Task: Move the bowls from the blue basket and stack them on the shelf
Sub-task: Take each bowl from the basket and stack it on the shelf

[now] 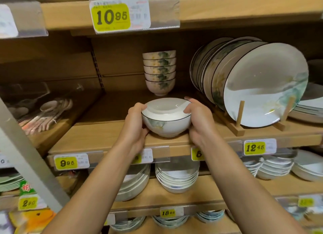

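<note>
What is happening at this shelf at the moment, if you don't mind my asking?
A person holds a white, dark-rimmed ceramic bowl between the left hand and the right hand, its foot at the front edge of the wooden shelf. Behind it stands a stack of five floral bowls. To the right, upright plates lean in a wooden rack.

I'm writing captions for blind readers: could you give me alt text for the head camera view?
The left hand and right hand hold white bowls, one nested in another, at the front edge of a wooden shelf. Behind stands a stack of flowered bowls; to the right, plates lean in a wooden rack.
</note>
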